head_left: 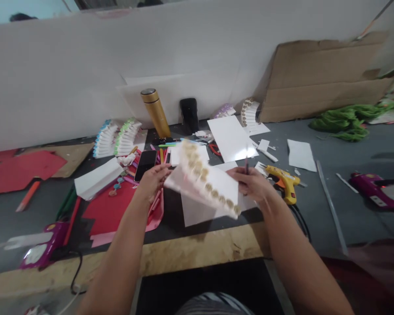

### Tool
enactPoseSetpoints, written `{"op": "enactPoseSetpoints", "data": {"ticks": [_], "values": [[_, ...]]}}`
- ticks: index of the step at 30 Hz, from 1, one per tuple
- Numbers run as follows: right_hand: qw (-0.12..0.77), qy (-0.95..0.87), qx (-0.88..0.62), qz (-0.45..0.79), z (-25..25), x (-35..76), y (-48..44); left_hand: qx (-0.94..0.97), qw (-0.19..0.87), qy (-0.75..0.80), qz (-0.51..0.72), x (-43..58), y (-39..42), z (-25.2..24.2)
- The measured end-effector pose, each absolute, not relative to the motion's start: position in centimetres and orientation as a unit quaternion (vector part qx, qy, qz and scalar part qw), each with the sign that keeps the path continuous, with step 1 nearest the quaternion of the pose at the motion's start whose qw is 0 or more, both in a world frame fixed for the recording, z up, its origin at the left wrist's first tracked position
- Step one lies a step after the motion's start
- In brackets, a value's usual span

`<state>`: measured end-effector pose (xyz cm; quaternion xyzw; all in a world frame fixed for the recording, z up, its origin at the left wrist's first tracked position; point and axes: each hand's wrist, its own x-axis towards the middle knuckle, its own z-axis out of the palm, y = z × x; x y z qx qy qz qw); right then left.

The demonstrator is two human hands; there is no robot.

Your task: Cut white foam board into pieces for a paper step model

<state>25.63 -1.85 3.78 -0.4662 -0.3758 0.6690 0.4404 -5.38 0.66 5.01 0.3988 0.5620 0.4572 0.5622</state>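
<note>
A fanned stack of white paper strips with gold tips (205,181) is held up over the table's near edge. My left hand (153,180) grips its left end, fingers closed on it. My right hand (252,183) is closed at the stack's right side and also pinches a thin dark pen-like stick (246,165) that points upward. The stack is blurred. Below it lies a white sheet (197,212) on the grey table (315,205).
A yellow glue gun (284,180) lies right of my right hand; purple glue guns sit at the far right (379,189) and near left (44,249). A phone (145,164), coloured pens, red paper (108,208), a gold flask (156,113), more fanned stacks (118,138), cardboard (321,81) and green yarn (348,122) surround.
</note>
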Motion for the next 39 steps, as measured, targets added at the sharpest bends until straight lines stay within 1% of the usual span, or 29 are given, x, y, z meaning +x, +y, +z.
{"op": "enactPoseSetpoints", "data": {"ticks": [2, 5, 8, 11, 17, 21, 24, 29, 34, 37, 39], "values": [[0.536, -0.343, -0.461, 0.619, 3.6, 26.7, -1.4, 0.43, 0.502, 0.592, 0.461, -5.6, 0.7, 4.6], [0.643, -0.3, -0.444, 0.548, 3.3, 28.0, -0.7, 0.492, 0.435, 0.642, 0.396, -5.4, 0.6, 3.9], [0.691, -0.273, -0.44, 0.504, 3.4, 28.6, -0.4, 0.559, 0.391, 0.651, 0.332, -4.6, 0.5, 3.2], [0.699, -0.272, -0.441, 0.493, 3.5, 28.5, -0.4, 0.614, 0.362, 0.628, 0.311, -3.8, 0.7, 2.6], [0.683, -0.284, -0.456, 0.495, 3.4, 27.9, -0.2, 0.695, 0.26, 0.624, 0.245, -2.9, 0.1, 2.4], [0.678, -0.277, -0.46, 0.502, 3.8, 27.8, -0.4, 0.734, 0.242, 0.591, 0.232, -3.1, -0.6, 2.2], [0.65, -0.282, -0.48, 0.517, 4.6, 27.4, -1.0, 0.72, 0.279, 0.58, 0.261, -3.7, -0.5, 1.9], [0.557, -0.32, -0.516, 0.567, 5.7, 26.1, -3.5, 0.657, 0.39, 0.549, 0.34, -4.8, -0.2, 1.3], [0.443, -0.355, -0.566, 0.597, 5.1, 23.9, -7.4, 0.617, 0.432, 0.55, 0.36, -5.1, -0.2, 1.2], [0.409, -0.362, -0.593, 0.591, 4.1, 22.7, -8.8, 0.586, 0.467, 0.544, 0.377, -5.0, -0.1, 1.3], [0.399, -0.373, -0.599, 0.585, 3.4, 22.3, -9.2, 0.583, 0.469, 0.538, 0.388, -4.9, -0.1, 1.3]]}}
